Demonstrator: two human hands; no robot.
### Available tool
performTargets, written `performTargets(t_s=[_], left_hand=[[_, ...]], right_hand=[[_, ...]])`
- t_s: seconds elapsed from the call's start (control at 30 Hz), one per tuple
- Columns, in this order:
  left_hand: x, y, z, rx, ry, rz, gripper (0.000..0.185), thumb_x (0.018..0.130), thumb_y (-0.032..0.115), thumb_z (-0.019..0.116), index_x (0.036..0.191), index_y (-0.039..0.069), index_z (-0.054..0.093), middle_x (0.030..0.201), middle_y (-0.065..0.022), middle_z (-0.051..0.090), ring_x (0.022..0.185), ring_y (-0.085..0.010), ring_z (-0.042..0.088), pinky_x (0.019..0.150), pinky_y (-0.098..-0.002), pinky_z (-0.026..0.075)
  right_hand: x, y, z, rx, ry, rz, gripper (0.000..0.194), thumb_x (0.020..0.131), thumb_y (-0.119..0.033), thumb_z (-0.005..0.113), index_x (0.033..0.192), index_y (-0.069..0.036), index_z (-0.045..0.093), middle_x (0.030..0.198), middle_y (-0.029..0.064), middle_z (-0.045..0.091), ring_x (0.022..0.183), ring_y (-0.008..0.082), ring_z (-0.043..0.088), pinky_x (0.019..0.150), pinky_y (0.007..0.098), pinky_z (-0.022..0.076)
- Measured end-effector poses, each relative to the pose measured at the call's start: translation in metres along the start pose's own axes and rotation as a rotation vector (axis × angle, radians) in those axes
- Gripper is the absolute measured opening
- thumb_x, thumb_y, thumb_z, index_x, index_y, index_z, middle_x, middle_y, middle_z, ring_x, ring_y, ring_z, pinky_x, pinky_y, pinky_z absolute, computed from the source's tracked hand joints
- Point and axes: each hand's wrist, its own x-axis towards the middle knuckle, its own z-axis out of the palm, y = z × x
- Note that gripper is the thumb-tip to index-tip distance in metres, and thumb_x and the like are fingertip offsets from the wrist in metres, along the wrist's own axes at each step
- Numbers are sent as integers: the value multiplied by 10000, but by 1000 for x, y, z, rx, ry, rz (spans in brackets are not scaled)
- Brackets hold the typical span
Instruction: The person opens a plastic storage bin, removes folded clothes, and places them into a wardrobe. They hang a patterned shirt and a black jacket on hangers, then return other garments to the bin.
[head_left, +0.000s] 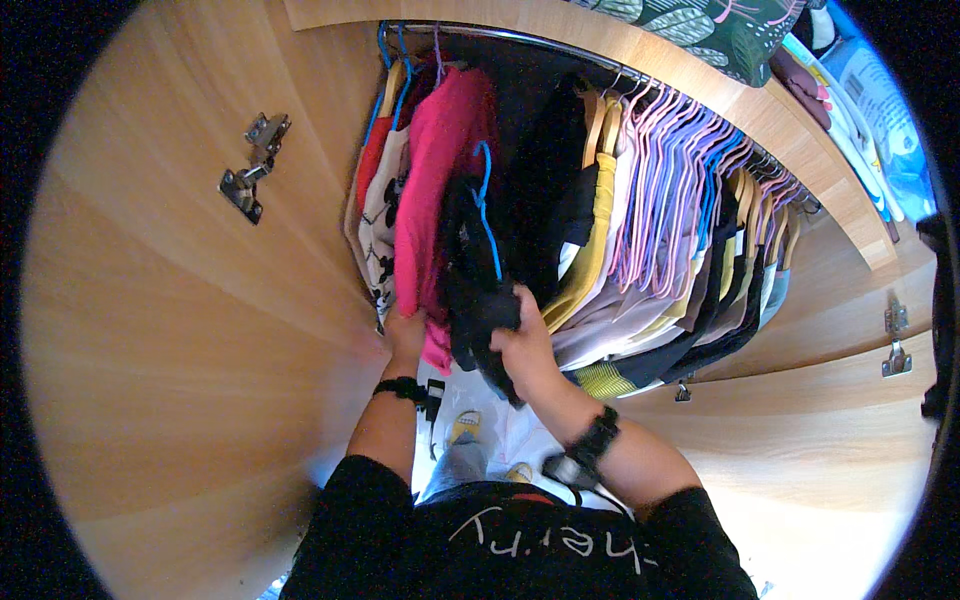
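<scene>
My right hand (529, 341) grips a black garment (476, 307) on a blue hanger (489, 217), whose hook is off the rail. A bright pink long-sleeved garment (435, 172) hangs from a purple hanger (438, 56) just left of it. At the lower edge of the pink sleeve is my left hand (405, 334), touching the cloth; its fingers are blurred and partly hidden. Further left hang a cream garment with dark patterns (379, 240) and a red one (369, 176).
The metal wardrobe rail (525, 39) carries many pink and purple hangers (660, 202) with clothes to the right, among them a mustard garment (596, 247). Wooden doors with hinges (255, 169) stand on both sides. Above is a shelf edge (817, 161) with folded textiles.
</scene>
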Motion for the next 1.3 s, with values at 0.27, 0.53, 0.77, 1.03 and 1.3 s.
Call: performTargets(t_s=[0.27, 0.53, 0.77, 1.03, 1.3], left_hand=[[-39, 13, -50, -37, 146, 45, 385, 700, 52, 650, 1080, 0, 608, 961, -190, 648, 904, -340, 628, 821, -394, 488], [-59, 22, -45, 9, 74, 25, 486, 733, 45, 646, 1203, 0, 527, 1050, -219, 628, 994, -376, 603, 880, -412, 469], [-32, -9, 1, 260, -211, 81, 515, 826, 118, 590, 1301, 2, 429, 1190, -260, 563, 1077, -416, 557, 923, -451, 452], [4, -47, 40, 278, -213, 20, 481, 859, 279, 553, 1263, 38, 451, 1148, -241, 597, 1022, -436, 578, 869, -499, 471], [-77, -205, 36, 622, -859, 226, 301, 849, 189, 517, 1075, 38, 645, 1065, -212, 639, 970, -362, 625, 857, -455, 498]], right_hand=[[97, -45, 18, 259, 229, -518, 606, 665, 140, 429, 1252, -13, 429, 1032, 86, 557, 902, 180, 541, 815, 255, 440], [154, -69, 53, -101, 340, -549, 569, 720, 74, 530, 1269, 42, 382, 1124, 267, 561, 1045, 388, 563, 952, 359, 426], [144, -35, 68, -571, 337, -443, 630, 706, 1, 588, 1284, 113, 364, 1253, 332, 435, 1184, 463, 434, 1028, 407, 375], [96, -10, 57, -519, 49, -473, 868, 713, -7, 607, 1449, 42, 149, 1377, 286, 296, 1220, 457, 399, 1006, 418, 397], [-84, 158, -113, -160, -621, 568, 474, 902, -218, 610, 1338, -94, 472, 1107, 121, 642, 938, 164, 650, 885, 341, 481]])
